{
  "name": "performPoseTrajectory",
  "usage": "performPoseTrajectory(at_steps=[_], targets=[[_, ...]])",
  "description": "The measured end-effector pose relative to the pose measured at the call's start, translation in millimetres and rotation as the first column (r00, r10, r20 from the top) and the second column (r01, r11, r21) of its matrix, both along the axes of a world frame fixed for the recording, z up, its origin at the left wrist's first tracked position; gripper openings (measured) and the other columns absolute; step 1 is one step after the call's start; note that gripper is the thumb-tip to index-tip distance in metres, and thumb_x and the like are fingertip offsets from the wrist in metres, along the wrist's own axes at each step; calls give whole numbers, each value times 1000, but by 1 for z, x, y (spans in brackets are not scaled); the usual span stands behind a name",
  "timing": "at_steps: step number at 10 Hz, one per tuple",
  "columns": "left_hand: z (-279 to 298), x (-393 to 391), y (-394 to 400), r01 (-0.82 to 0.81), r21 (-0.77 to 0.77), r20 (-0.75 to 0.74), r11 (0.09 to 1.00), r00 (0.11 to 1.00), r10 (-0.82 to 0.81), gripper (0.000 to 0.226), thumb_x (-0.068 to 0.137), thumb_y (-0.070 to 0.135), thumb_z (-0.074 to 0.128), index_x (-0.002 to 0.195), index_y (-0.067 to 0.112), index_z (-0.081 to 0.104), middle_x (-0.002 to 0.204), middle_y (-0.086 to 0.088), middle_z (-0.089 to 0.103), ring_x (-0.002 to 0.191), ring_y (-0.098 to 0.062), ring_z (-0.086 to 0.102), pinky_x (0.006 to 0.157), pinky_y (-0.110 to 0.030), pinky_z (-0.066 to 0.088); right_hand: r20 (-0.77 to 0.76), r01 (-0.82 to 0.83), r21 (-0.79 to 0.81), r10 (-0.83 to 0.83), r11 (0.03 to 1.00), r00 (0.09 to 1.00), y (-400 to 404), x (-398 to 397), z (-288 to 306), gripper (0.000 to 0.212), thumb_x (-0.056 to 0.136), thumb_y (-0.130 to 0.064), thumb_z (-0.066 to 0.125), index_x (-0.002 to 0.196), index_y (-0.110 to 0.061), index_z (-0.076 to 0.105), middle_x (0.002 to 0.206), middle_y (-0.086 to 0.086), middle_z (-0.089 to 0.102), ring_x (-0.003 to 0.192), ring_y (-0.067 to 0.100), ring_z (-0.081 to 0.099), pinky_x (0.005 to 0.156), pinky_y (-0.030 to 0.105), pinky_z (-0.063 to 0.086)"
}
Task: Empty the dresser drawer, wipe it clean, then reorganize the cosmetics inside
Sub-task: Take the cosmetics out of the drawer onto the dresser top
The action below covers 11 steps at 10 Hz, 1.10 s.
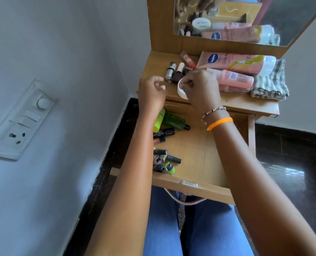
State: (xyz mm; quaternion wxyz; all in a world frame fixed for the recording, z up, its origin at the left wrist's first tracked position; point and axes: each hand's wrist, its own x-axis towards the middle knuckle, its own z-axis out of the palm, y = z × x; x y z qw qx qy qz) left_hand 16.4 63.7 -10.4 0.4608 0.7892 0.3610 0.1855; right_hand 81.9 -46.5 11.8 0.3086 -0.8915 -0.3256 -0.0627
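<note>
The drawer (199, 145) stands pulled out toward the person's lap, below the front edge of the tabletop (246, 103). Small cosmetics lie along its left side: a green bottle (173, 121), a dark tube (164, 132) and a cluster of little bottles (164, 163) near the front corner. The right half of the drawer floor is bare wood, so I judge either that emptying is partway done or that refilling has begun; which one cannot be told.

The right hand (199, 87) is over the tabletop with its grip closed around a small white jar (181, 89), fingers wrapping its rim, probably to carry it between surface and drawer. The left hand (151, 91) hovers just beside it with fingers loosely curled and holding nothing.

On the tabletop, nail polish bottles (173, 72) lie close behind the jar. Two pink lotion bottles (234, 64) lie on their sides toward the mirror (246, 21), likely so they cannot topple. A folded checked cloth (270, 84) sits at the right end, handy for wiping.

Open room is mostly the drawer's right half and the tabletop's front strip. The nail polishes crowd the jar and could be knocked, and the drawer's side walls limit sideways sweeps.
</note>
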Motion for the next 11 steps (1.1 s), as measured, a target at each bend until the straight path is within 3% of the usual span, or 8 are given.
performPoseTrajectory(at_steps=[1,2,3,4,6,7,9,11], targets=[[-6,-39,-13,91,-48,-109,995,989,-95,15,92,9,55,92,19,66,97,7,61,85,-3,54,72,-15,40,-159,-39,-170,11,985,987,-11,-26,-26,19,80,-3,53,82,-9,71,89,12,68,85,31,62,74,32,50],[-14,-71,-27,286,-12,-344,958,898,-273,15,90,13,61,100,18,71,111,1,65,100,-14,58,78,-22,38,-275,-87,-400,-29,912,961,-16,-35,-57,30,83,2,47,101,-12,66,108,15,64,99,39,61,84,39,51],[-27,-80,-37,427,-69,-556,902,734,-390,31,85,14,68,116,21,66,118,-3,64,104,-22,60,85,-31,47,-302,-120,-511,-47,851,952,-18,-43,-79,37,85,3,42,119,-8,52,117,19,57,106,42,57,84,42,48],[-39,-78,-48,491,-109,-693,864,586,-420,42,84,9,69,124,21,61,124,-7,61,109,-27,60,93,-39,51,-245,-59,-516,-82,855,966,-20,-45,-89,33,85,6,43,115,-5,48,111,22,59,101,42,59,79,42,49],[-54,-80,-57,448,40,-691,893,658,-299,24,85,2,65,106,13,70,110,-10,67,99,-29,63,78,-32,52,-316,13,-429,-163,903,934,-33,-45,-89,21,84,0,51,104,-6,55,107,21,60,97,41,59,73,36,47],[-55,-86,-58,442,122,-647,889,715,-267,25,87,0,52,105,6,69,109,-14,66,101,-30,62,80,-32,50,-347,74,-306,-184,949,920,-45,-49,-86,16,81,-10,60,97,-8,57,102,18,62,91,39,59,74,35,49],[-50,-92,-57,392,116,-605,913,757,-248,19,87,6,62,102,11,71,105,-9,67,93,-26,64,76,-30,52,-315,145,-153,-187,977,930,-68,-57,-73,15,74,-19,68,88,-13,65,91,8,69,85,28,63,72,27,46],[-32,-97,-51,178,110,-195,978,968,-154,15,87,10,65,99,12,72,102,-5,66,88,-19,63,76,-29,53,-236,30,-7,-31,1000,971,-67,-62,-48,13,71,-11,68,83,-14,69,84,7,70,79,25,65,76,42,55]])
